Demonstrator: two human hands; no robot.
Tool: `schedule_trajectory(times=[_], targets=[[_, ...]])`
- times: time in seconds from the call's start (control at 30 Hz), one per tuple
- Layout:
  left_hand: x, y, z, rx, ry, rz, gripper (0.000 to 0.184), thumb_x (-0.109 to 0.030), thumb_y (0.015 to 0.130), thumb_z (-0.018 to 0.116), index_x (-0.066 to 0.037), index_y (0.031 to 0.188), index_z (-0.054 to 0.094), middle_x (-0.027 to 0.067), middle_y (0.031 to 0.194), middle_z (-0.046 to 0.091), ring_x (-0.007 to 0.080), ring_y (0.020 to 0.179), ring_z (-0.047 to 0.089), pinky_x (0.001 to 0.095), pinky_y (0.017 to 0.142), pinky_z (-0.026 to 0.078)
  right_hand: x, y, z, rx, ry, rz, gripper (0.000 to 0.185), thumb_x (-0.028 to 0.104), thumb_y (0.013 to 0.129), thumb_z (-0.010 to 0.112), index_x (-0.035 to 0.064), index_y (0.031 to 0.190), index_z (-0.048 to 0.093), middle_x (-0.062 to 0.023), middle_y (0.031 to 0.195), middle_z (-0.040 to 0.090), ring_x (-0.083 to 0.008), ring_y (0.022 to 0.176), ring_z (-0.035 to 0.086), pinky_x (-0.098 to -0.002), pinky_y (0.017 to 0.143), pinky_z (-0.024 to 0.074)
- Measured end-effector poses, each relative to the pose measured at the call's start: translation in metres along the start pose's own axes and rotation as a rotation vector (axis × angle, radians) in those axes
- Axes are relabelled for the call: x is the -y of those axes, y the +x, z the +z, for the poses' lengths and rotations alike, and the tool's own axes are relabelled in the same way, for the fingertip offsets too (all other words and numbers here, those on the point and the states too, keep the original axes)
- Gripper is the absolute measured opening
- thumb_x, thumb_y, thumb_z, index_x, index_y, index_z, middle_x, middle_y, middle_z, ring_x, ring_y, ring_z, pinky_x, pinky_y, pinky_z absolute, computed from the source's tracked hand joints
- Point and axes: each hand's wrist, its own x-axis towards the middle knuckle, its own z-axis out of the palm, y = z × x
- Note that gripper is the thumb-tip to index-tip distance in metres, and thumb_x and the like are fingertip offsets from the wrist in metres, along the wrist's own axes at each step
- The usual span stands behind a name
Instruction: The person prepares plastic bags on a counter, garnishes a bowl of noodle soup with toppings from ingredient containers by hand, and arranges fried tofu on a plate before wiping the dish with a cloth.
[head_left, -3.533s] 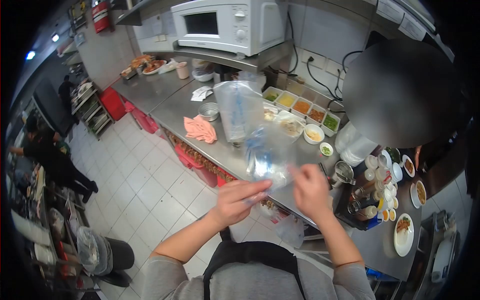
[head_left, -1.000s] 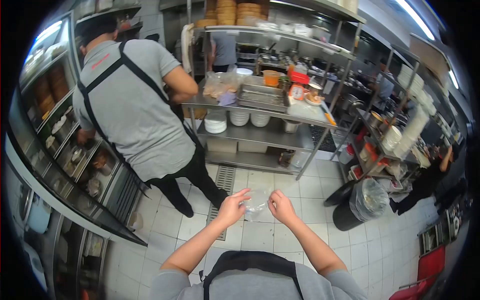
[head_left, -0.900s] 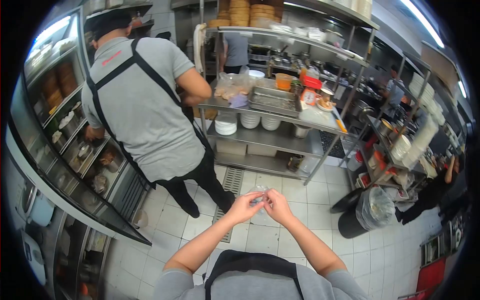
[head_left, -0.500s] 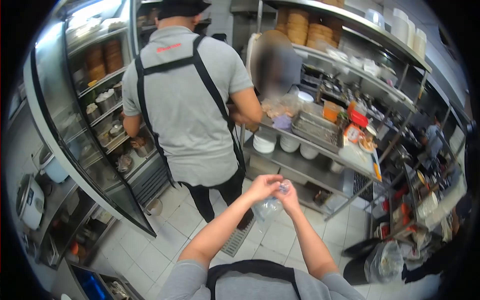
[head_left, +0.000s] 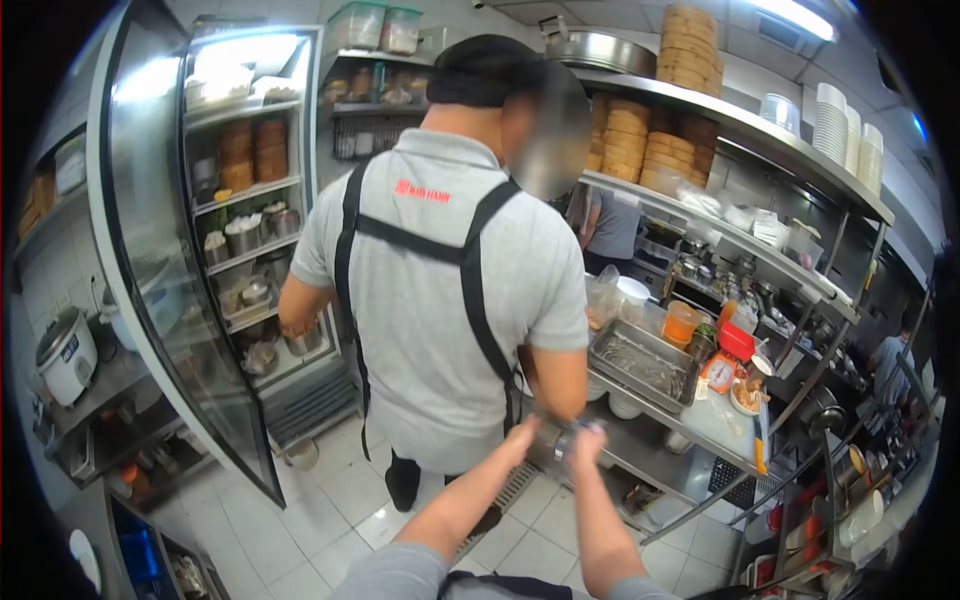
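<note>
Both my hands reach out at the lower middle, smeared by motion. My right hand (head_left: 588, 445) is closed on a clear plastic bag (head_left: 563, 440), whose shiny, bluish-grey blur lies between my hands. My left hand (head_left: 520, 440) is at the bag's left side; its fingers are too blurred to make out. Just beyond, a co-worker (head_left: 440, 290) in a grey shirt and black apron straps stands with their back to me. The co-worker's left arm reaches toward the fridge shelves (head_left: 262, 240), while the right forearm hangs close above my hands.
At left the fridge's glass door (head_left: 185, 260) stands open. A steel counter to the right bears a metal tray (head_left: 643, 365), an orange tub (head_left: 680, 324), a red scale (head_left: 720, 371), a cutting board (head_left: 725, 430) and a knife with an orange handle (head_left: 761, 456). Bamboo steamers (head_left: 688, 45) are stacked above.
My view has risen and come nearer the co-worker, who turns their head right. My hands have moved lower in view and apart; earlier both fingered the neck of the clear bag.
</note>
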Motion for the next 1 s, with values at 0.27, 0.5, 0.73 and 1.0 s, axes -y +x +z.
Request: schedule_trajectory(times=[0.27,0.5,0.73,1.0], targets=[[0.124,0.006,0.008,0.220,0.474,-0.035,0.041,-0.040,0.083,0.048,-0.003,0.097,0.059,0.0120,0.087,0.063,0.0227,0.078,0.061,0.0462,0.063,0.047,-0.160,-0.090,-0.052,0.022,0.432,0.557,0.021,0.023,0.087,0.053,0.0053,0.082,0.062,-0.0082,0.078,0.061,-0.0202,0.084,0.058,-0.0337,0.064,0.0476],[0.290,-0.139,-0.143,0.461,0.642,-0.481,0.043,-0.044,0.085,0.043,-0.011,0.109,0.055,0.0137,0.100,0.061,0.0282,0.084,0.060,0.0431,0.069,0.047,-0.227,-0.250,-0.120,1.678,-0.667,0.505,0.022,0.025,0.084,0.055,0.0047,0.085,0.063,-0.0100,0.083,0.063,-0.0222,0.086,0.059,-0.0359,0.069,0.0476],[0.405,-0.223,-0.284,0.234,1.267,0.306,0.038,-0.039,0.081,0.047,-0.009,0.101,0.057,0.0174,0.095,0.061,0.0331,0.084,0.060,0.0419,0.073,0.047,-0.232,-0.201,-0.119,1.738,-1.089,-0.304,0.035,0.018,0.061,0.061,0.0041,0.093,0.063,-0.0191,0.088,0.063,-0.0343,0.085,0.060,-0.0418,0.077,0.0464],[0.433,-0.379,-0.376,-0.222,1.198,-0.255,0.030,-0.031,0.075,0.049,-0.005,0.084,0.062,0.0210,0.093,0.062,0.0383,0.087,0.060,0.0438,0.073,0.048,-0.195,-0.244,-0.094,1.528,-1.451,-0.245,0.021,0.015,0.069,0.055,0.0071,0.087,0.063,-0.0170,0.088,0.064,-0.0330,0.087,0.060,-0.0411,0.075,0.0475]])
